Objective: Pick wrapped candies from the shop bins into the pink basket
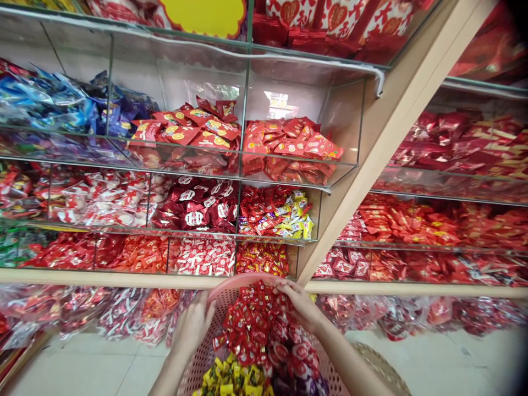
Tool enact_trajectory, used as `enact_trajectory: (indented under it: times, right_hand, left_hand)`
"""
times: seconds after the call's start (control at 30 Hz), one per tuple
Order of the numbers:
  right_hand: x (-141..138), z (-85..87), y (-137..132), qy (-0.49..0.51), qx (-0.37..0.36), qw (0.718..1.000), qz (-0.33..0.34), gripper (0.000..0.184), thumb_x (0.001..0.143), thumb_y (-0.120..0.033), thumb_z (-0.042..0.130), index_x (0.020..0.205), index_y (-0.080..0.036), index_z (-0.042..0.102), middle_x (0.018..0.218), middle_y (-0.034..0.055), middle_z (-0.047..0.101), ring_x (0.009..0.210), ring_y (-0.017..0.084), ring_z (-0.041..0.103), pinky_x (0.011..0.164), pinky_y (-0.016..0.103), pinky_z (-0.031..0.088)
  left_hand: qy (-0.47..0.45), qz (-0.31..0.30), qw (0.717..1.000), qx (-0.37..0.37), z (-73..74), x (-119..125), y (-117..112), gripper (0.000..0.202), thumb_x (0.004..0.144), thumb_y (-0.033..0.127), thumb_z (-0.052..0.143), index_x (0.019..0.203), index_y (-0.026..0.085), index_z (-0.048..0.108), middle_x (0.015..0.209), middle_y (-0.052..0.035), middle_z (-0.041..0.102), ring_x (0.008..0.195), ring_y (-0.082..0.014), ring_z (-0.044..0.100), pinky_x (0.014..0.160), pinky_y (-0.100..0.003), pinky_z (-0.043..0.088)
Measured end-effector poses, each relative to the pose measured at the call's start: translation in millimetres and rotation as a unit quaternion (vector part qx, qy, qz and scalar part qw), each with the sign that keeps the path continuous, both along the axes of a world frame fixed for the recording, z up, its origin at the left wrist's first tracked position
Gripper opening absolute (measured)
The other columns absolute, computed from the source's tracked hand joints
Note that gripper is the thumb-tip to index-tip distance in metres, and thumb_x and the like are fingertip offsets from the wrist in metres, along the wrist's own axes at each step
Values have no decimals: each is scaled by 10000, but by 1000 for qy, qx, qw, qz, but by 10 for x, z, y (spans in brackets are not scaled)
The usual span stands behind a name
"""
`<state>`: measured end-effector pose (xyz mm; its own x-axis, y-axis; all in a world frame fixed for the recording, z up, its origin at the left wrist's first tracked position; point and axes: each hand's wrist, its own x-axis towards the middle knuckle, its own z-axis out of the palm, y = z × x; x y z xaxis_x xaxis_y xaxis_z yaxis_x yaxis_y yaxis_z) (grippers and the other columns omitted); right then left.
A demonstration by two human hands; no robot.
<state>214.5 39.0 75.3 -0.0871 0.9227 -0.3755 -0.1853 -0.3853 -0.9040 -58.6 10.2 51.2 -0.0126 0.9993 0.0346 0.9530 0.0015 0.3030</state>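
Observation:
A pink plastic basket (219,298) with a perforated wall is held in front of me. My left hand (193,324) grips its left rim. My right hand (299,302) is closed over the rim at the far right, fingers partly inside. Within the basket lie small red wrapped candies (251,324), yellow wrapped candies (235,377) nearer me, and round red-and-white wrapped sweets (291,352) on the right. Some purple wrappers (309,382) show at the lower right. The basket's near edge is out of the picture.
Ahead rise shelves with clear bins of wrapped candy, including blue packets (49,104) and dark red packets (202,206). A slanting wooden post (396,132) divides them. Bagged sweets (124,313) line the space below the wooden ledge (103,279). A woven basket (379,368) stands on the tiled floor.

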Motion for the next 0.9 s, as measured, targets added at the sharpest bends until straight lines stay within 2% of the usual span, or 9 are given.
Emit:
enact_trajectory:
  times: [0.13, 0.27, 0.4, 0.5, 0.6, 0.77, 0.9]
  right_hand:
    - [174, -9, -170, 110, -79, 991, -21, 206, 664, -287, 682, 845, -199, 636, 792, 1, 671, 738, 118, 621, 629, 219, 482]
    - [264, -30, -242, 145, -81, 985, -37, 222, 642, -222, 697, 856, -195, 643, 861, 18, 693, 861, 145, 636, 770, 276, 504]
    - [291, -134, -244, 154, -62, 986, -24, 400, 598, -215, 749, 974, -205, 613, 918, 38, 695, 895, 175, 644, 821, 321, 497]
    - [284, -238, -225, 122, -41, 991, -26, 520, 584, -277, 781, 1057, -215, 574, 888, 37, 689, 874, 192, 647, 785, 346, 508]
    - [257, -296, -206, 72, -26, 997, -24, 558, 570, -311, 793, 1075, -218, 574, 786, -4, 660, 782, 177, 639, 749, 358, 517]
    - [173, -283, -167, -7, 3, 1000, 17, 406, 598, -389, 755, 941, -218, 622, 795, -21, 631, 698, 139, 590, 653, 286, 490]
    - [88, -260, -57, -88, 90, 992, 14, 347, 589, -426, 739, 820, -192, 628, 644, -33, 597, 592, 129, 532, 578, 256, 418]
  left_hand:
    - [8, 9, 1000, -6, -12, 2, 3, 417, 913, 364, 236, 1200, 154, 455, 1136, -120, 632, 918, -213, 649, 724, -285, 468]
    - [6, 5, 1000, -9, -26, 2, 4, 400, 913, 357, 231, 1180, 169, 461, 1096, -105, 646, 882, -212, 655, 688, -281, 460]
    - [-1, 7, 1000, -11, -24, 5, 4, 399, 914, 350, 234, 1198, 171, 448, 1045, -105, 662, 873, -208, 657, 681, -274, 453]
    - [3, 8, 1000, -12, -24, 6, 2, 394, 913, 352, 238, 1187, 175, 458, 1026, -105, 668, 878, -208, 657, 677, -271, 452]
    - [12, 11, 1000, -14, -26, 5, 2, 402, 912, 358, 240, 1191, 170, 460, 1052, -108, 662, 886, -210, 656, 691, -277, 456]
    - [12, 13, 1000, -18, -13, 13, 6, 438, 912, 369, 232, 1223, 150, 450, 1121, -127, 638, 923, -223, 647, 730, -303, 467]
    - [11, 15, 1000, -21, -5, 17, -3, 453, 912, 363, 228, 1234, 129, 445, 1152, -138, 623, 950, -231, 636, 769, -319, 465]
